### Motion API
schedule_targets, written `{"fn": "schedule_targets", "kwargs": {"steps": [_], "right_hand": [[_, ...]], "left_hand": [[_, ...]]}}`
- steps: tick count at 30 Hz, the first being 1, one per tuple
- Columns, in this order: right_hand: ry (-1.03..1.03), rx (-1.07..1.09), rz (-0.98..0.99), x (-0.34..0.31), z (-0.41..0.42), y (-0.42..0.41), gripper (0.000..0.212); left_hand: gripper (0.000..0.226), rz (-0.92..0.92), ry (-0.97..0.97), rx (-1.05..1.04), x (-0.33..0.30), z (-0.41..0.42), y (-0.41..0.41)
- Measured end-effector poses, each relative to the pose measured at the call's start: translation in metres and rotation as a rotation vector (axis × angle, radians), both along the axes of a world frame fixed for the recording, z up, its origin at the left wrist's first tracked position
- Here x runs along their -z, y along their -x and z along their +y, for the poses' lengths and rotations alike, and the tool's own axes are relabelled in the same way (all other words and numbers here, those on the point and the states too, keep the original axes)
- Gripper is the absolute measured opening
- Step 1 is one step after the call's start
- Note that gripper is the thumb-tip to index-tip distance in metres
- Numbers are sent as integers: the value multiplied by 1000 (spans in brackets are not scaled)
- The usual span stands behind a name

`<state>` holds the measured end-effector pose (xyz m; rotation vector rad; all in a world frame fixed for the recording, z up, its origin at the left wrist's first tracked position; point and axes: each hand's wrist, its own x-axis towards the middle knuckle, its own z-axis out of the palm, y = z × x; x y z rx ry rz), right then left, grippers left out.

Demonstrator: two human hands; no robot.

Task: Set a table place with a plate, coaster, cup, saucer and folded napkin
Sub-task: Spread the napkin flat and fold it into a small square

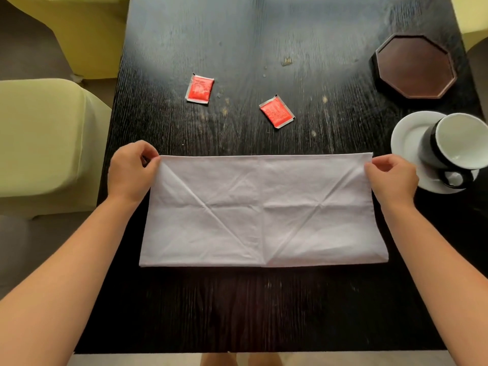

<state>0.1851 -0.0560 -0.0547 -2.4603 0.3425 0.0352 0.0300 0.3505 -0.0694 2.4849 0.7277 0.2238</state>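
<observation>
Single view only: a head-worn wide-angle camera, positioned above the near edge of the counter and facing forward and steeply down. The near edge runs across the bottom of the picture; the left and right edges converge toward the top, and the far edge lies beyond the upper border. Wide-angle curvature bends the side edges. Range is close: both forearms enter from the lower corners and the hands sit mid-picture. Chairs show beyond the left edge. The floor is visible below the near edge. No second view is supplied, so no overlap applies.
</observation>
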Motion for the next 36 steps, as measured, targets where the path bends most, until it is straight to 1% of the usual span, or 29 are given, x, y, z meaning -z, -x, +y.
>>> {"fn": "schedule_targets", "kwargs": {"steps": [5, 10, 13, 14, 16, 18, 20, 21, 22, 24, 26, 27, 28, 32, 34, 36], "right_hand": [[98, 1, 8, 4, 8, 0, 16], [89, 25, 16, 5, 4, 3, 17], [85, 24, 33, 4, 6, 5, 18], [91, 15, 38, 2, 8, 6, 20], [165, -15, 0, -3, 15, 9, 33], [296, -95, -131, -11, 28, 22, 46], [336, -269, -259, -14, 53, 47, 53], [341, -374, -266, -12, 69, 65, 54], [352, -477, -239, -8, 85, 83, 55], [386, -626, -99, 3, 109, 114, 57], [430, -663, 55, 19, 114, 132, 59], [456, -659, 96, 28, 109, 136, 59], [484, -661, 104, 34, 102, 138, 59], [551, -710, 84, 38, 69, 138, 64], [554, -684, 93, 39, 41, 131, 66], [584, -608, 107, 37, 6, 123, 67]], "left_hand": [[3, 24, -27, -17, 11, -1, -2], [3, -2, -13, -25, 14, -3, -1], [8, 13, -2, -36, 13, -5, -2], [13, 19, -9, -45, 12, -6, -2], [34, 19, -65, -85, 8, -13, -1], [49, -34, -138, -108, -2, -35, 0], [56, -83, -192, -14, -9, -76, 2], [58, -79, -198, 78, -10, -103, 3], [60, -49, -190, 179, -8, -131, 6], [58, 58, -180, 325, 2, -176, 13], [54, 180, -166, 342, 16, -197, 21], [54, 232, -177, 342, 23, -199, 25], [55, 258, -208, 356, 28, -196, 29], [59, 262, -290, 435, 38, -173, 47], [62, 274, -287, 410, 41, -159, 60], [65, 304, -274, 341, 43, -142, 78]]}}
